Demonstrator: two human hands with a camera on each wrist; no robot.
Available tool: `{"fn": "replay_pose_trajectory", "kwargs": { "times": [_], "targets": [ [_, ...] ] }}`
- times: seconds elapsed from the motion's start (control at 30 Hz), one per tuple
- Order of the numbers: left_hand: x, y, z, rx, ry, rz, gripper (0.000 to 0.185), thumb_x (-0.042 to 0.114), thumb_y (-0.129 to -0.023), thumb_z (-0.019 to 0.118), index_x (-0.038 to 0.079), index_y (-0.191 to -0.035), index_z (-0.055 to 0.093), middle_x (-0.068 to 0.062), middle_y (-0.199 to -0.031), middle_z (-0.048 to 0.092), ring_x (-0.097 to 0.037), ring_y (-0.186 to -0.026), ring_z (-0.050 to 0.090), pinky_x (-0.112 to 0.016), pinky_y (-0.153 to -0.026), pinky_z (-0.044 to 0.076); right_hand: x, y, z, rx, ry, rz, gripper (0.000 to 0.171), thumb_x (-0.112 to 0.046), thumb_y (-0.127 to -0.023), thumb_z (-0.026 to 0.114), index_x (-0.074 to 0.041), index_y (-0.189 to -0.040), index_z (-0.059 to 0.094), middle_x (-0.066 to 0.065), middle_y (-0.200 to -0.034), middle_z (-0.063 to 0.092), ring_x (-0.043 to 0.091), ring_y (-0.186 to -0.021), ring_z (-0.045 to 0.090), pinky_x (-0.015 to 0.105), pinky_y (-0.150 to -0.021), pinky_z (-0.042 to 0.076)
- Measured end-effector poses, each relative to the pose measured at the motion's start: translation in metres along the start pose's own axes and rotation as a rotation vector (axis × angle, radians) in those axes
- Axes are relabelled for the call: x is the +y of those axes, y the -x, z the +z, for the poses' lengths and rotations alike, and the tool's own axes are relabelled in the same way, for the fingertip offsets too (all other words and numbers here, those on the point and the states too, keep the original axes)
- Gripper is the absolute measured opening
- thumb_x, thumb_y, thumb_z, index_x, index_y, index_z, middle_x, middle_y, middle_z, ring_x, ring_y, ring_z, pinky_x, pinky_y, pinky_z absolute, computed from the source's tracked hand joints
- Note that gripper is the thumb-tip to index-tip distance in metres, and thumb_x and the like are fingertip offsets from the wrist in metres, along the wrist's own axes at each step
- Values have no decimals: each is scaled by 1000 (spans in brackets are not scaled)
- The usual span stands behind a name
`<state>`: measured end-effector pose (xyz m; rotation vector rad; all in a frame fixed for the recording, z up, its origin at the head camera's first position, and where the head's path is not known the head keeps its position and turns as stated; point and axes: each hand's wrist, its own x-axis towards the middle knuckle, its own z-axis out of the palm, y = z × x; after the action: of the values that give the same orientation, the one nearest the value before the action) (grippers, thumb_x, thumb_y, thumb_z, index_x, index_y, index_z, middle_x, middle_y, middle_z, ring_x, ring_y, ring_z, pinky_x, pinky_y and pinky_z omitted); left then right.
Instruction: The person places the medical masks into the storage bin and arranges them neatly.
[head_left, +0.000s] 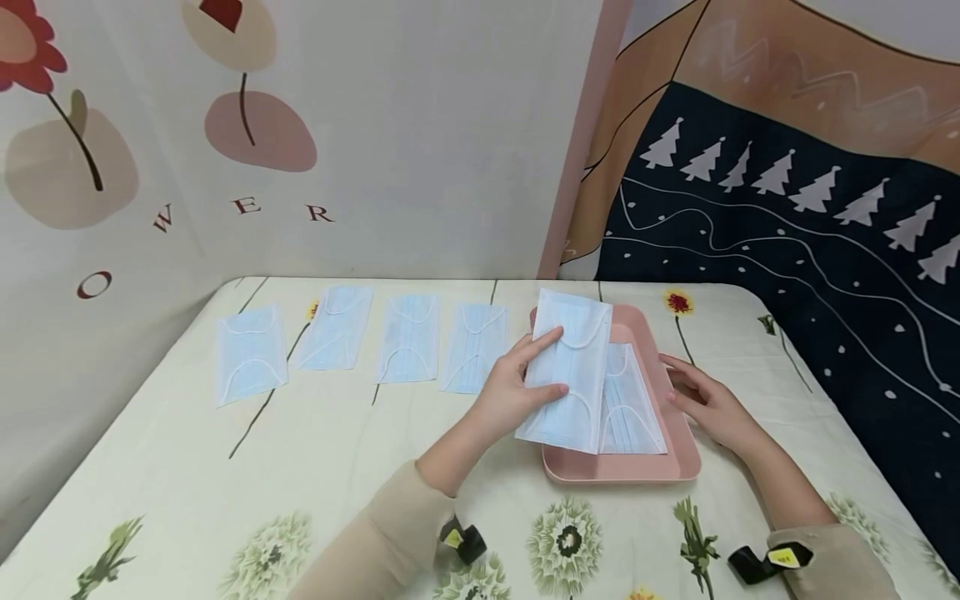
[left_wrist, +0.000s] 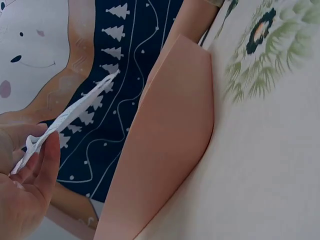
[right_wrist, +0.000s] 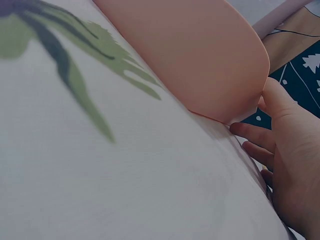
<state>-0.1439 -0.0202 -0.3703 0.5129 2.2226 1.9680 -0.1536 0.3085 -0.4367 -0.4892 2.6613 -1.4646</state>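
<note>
My left hand (head_left: 525, 385) pinches a light blue face mask (head_left: 572, 371) by its left edge and holds it above the pink tray (head_left: 678, 462). The left wrist view shows that mask (left_wrist: 75, 112) edge-on between the fingers (left_wrist: 35, 165), with the tray's outer wall (left_wrist: 165, 150) beside it. Another mask (head_left: 630, 412) lies flat in the tray. My right hand (head_left: 708, 402) rests on the cloth with straight fingers against the tray's right rim; in the right wrist view its fingers (right_wrist: 255, 135) touch the tray's wall (right_wrist: 200, 55).
Several more blue masks lie in a row on the floral tablecloth (head_left: 300, 467), from one (head_left: 250, 354) at the left to one (head_left: 474, 346) beside the tray. Patterned wall hangings close in behind and to the right.
</note>
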Motion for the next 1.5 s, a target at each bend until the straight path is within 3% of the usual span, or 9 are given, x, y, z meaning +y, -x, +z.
{"fn": "replay_pose_trajectory", "kwargs": {
  "times": [0.23, 0.57, 0.9, 1.23, 1.5],
  "targets": [
    [-4, -8, 29, 90, -33, -37, 72, 1, -79, 76, 25, -141, 50, -10, -152, 31, -25, -138, 29, -35, -103, 37, 2, 0, 0, -3, -13, -24, 56, -17, -99, 55, -12, -150, 32, 23, -128, 52, -8, -110, 46, 8, -88, 37],
    [-7, -15, 63, 134, -37, -40, 72, -3, -78, 74, 14, -143, 47, -5, -138, 47, -18, -127, 41, -35, -102, 38, 1, 0, -1, -4, 21, 1, 58, -21, -98, 56, -14, -151, 31, 22, -130, 51, -10, -109, 44, 7, -88, 35],
    [-8, -22, 91, 184, -154, -123, 69, 2, -77, 77, 14, -140, 51, -16, -146, 39, -30, -137, 30, -40, -101, 40, 1, 0, -2, -6, 26, 7, 58, -22, -98, 56, -15, -151, 32, 21, -130, 52, -9, -109, 44, 7, -87, 36],
    [-10, -32, 108, 260, -146, -204, 68, -2, -74, 77, 8, -137, 53, -18, -144, 41, -34, -135, 33, -38, -100, 41, 1, 0, -2, -9, -34, -66, 56, -12, -98, 55, -8, -149, 32, 25, -127, 53, -8, -109, 47, 9, -86, 40],
    [-10, -37, 112, 259, -162, -235, 69, -4, -72, 77, 6, -136, 53, -22, -144, 40, -36, -133, 36, -38, -99, 42, -1, -1, -1, -15, -47, -85, 57, -8, -98, 55, -6, -149, 31, 27, -126, 53, -8, -109, 47, 9, -86, 40]
  ]
}}
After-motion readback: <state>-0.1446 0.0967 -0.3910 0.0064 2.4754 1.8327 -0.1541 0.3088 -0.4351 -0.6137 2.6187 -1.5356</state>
